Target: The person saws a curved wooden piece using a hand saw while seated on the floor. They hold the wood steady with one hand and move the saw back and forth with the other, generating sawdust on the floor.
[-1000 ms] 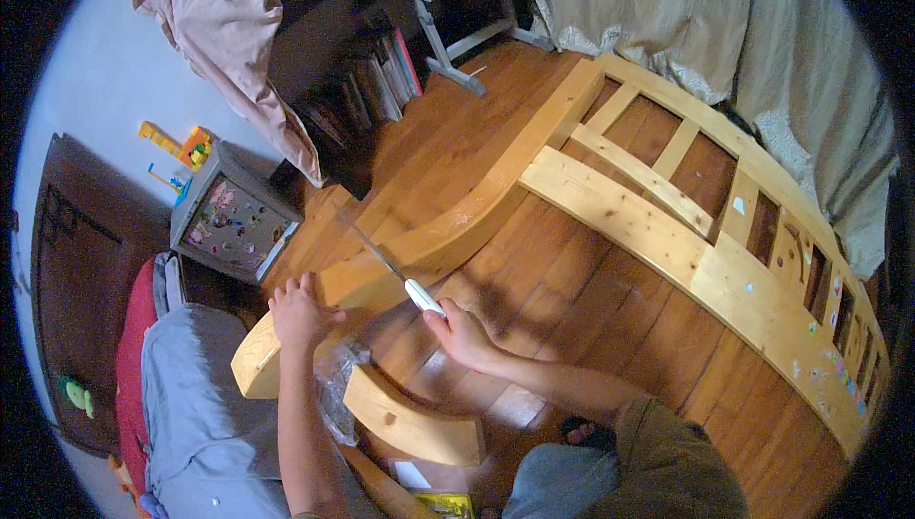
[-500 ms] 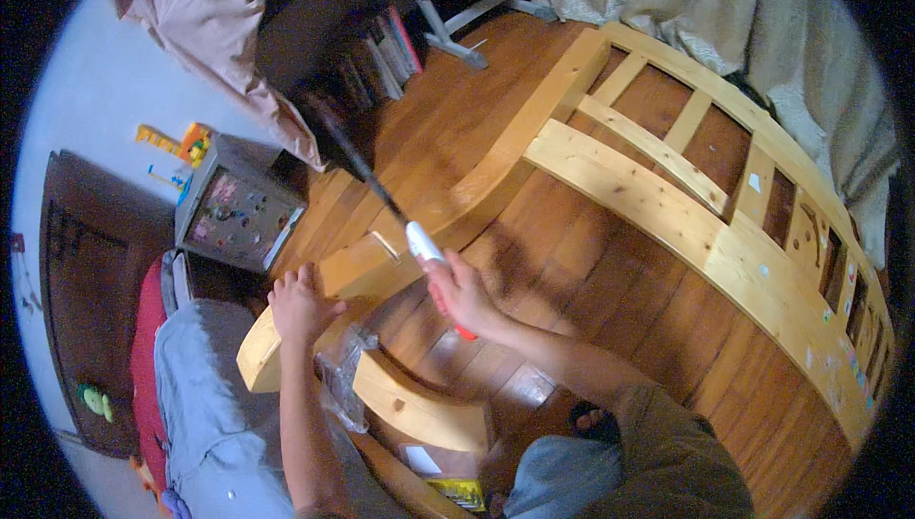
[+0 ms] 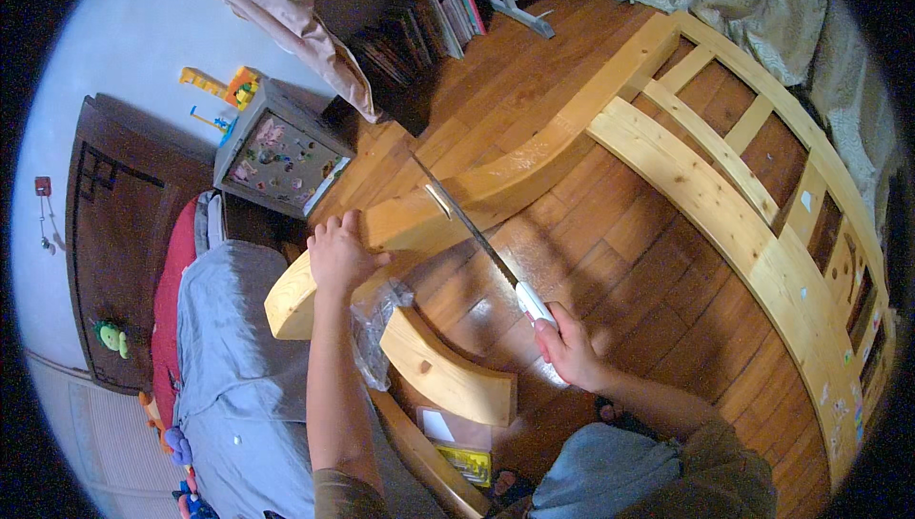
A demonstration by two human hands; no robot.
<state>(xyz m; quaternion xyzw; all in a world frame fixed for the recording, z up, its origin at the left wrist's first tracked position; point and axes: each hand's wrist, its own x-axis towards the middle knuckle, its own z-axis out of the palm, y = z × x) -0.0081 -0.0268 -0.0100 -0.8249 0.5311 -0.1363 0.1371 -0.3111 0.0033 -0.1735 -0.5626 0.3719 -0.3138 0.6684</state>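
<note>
Gripped the saw (image 3: 488, 249) by its white handle in the right hand (image 3: 569, 346), with fingers closed around it. Spread the left hand (image 3: 345, 254) wide across the curved wooden beam (image 3: 534, 164), near its pale lower-left end. Found a short, pale notch (image 3: 438, 201) in the beam's upper face, just beside the blade: judged an early stage of cutting, with most of the wood seemingly left uncut and unbroken on either side. Could not tell contact from clearance between blade and wood. Noted a separate curved wooden piece (image 3: 443, 376) nearer the body. Pointed the saw away from the body, toward the upper left, with its long axis slanting across the beam. Traced the beam's own long axis from lower left up to the slatted frame (image 3: 681, 176) at upper right
</note>
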